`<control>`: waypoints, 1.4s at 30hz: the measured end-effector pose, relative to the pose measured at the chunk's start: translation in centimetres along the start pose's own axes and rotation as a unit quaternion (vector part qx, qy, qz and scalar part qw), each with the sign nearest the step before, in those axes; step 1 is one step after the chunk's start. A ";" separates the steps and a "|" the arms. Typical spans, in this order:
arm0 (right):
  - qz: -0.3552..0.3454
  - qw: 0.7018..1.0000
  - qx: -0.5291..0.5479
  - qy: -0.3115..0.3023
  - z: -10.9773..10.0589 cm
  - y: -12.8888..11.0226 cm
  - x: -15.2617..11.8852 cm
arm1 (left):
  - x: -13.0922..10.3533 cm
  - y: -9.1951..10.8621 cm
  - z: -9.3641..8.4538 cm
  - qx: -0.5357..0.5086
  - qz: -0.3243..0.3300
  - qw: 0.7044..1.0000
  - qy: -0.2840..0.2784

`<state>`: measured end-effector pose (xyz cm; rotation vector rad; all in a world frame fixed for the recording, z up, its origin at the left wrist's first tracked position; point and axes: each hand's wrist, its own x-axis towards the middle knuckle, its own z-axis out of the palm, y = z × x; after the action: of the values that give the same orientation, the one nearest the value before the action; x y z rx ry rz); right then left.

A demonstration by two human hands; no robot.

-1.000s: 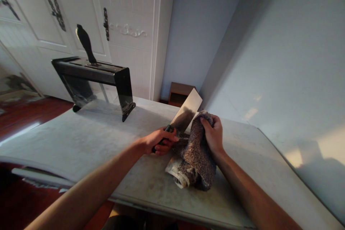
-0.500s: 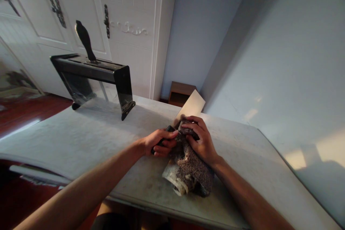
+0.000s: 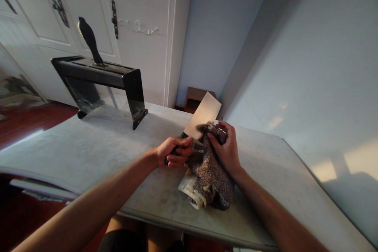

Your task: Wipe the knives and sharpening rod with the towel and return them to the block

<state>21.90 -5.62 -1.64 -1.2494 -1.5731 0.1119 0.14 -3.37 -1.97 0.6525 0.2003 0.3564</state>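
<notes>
A cleaver (image 3: 203, 113) with a broad metal blade and dark handle points away from me and to the right. My left hand (image 3: 175, 151) is wrapped round its handle. In my right hand (image 3: 226, 145) is a bunched, speckled brown cloth (image 3: 211, 169), its upper end against the blade near the handle. The lower part of the cloth hangs down to the table, with a pale, ragged bundle at its bottom. Fabric hides part of the blade's lower edge.
On the left of the white table (image 3: 153, 126) stands a black knife block (image 3: 97, 73) with clear sides, a black-handled knife upright in it. White cabinets (image 3: 141, 59) are behind. A brown nightstand (image 3: 199, 93) stands past the far edge, a wall (image 3: 310, 67) at right.
My right hand and the cloth's upper end have shifted right, uncovering more of the blade near the handle. The left hand has moved slightly left, still gripping the cleaver.
</notes>
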 end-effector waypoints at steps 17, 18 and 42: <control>-0.005 0.992 -0.011 -0.127 -0.3 -0.5 -0.7 | -0.2 0.2 0.1 0.008 -0.007 0.999 0.031; -0.018 0.992 -0.006 -0.127 -0.4 -0.4 -0.7 | -0.2 0.3 0.1 0.012 -0.011 0.999 0.028; 0.378 0.868 0.302 0.114 -0.6 0.1 1.4 | 0.0 0.2 0.1 0.172 -0.059 0.983 0.030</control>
<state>22.59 -4.89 -0.50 -1.2321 -0.6723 0.8588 0.10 -3.24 -1.75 0.9671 0.3614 0.2289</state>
